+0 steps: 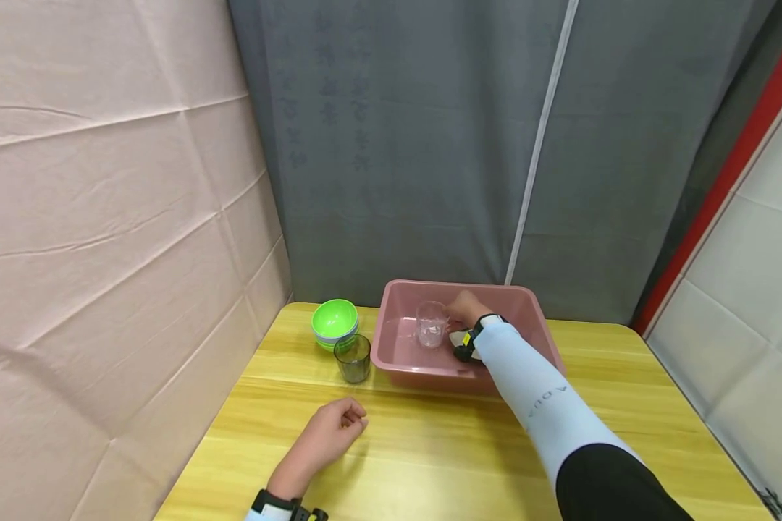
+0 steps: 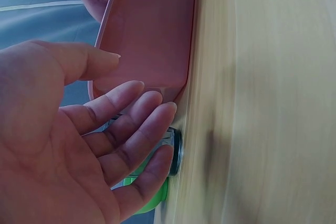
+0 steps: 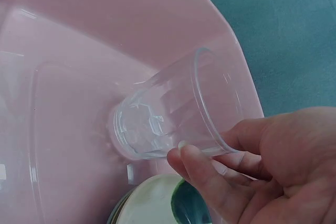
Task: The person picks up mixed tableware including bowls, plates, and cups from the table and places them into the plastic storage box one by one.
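Observation:
Inside a pink plastic basin, my right hand pinches a clear cup near its rim, thumb and fingers on its side. The cup looks empty and appears close to the basin's wall. Just below it in the right wrist view lies a stack of white dishes with a dark green patch, partly hidden by the fingers. My left hand is over the near part of the table with fingers loosely bent, holding nothing. In the left wrist view its palm shows bare.
Left of the basin, a smoky dark glass stands on the wooden table. Behind it is a stack of bowls, the top one green. A grey curtain hangs at the back, and a pale cloth wall borders the left.

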`<state>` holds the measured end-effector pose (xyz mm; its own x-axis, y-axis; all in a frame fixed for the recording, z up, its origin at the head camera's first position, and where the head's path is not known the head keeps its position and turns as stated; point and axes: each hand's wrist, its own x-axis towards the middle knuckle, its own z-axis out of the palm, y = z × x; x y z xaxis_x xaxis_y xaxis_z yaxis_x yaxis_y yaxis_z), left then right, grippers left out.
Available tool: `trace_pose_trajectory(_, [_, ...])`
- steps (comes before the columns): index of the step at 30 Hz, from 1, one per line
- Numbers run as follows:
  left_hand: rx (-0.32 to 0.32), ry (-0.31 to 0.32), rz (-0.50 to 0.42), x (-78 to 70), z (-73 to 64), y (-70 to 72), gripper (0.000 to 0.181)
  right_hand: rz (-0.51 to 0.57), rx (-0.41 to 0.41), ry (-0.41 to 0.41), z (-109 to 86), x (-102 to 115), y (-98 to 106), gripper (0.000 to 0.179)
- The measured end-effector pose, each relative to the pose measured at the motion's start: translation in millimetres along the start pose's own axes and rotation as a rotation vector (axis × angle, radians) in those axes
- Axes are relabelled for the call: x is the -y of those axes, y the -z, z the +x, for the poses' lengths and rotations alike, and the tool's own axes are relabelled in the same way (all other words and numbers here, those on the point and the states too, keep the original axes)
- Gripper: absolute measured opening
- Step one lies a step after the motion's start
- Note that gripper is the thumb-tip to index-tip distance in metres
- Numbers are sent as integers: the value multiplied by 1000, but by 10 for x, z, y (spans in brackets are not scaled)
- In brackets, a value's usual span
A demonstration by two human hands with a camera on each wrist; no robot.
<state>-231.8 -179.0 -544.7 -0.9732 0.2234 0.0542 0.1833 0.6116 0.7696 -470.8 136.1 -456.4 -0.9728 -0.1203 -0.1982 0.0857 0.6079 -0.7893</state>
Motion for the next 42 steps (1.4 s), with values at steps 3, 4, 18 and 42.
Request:
trace_pose_trajectory(3, [2, -8, 5, 0, 0, -17, 11, 12, -1, -17, -14, -12, -3, 25])
trace_pose_trajectory(4, [3, -11, 7, 0, 2, -23, 11, 14, -1, -21, -19, -14, -6, 25])
trace_pose_trajectory(18, [29, -35, 8, -35, 27, -44, 10, 49, 3, -48, -25, -65, -20, 26])
trace_pose_trajectory(42, [-53, 52, 45, -96, 67, 19, 9, -3, 89, 152, -979, -167, 460, 38])
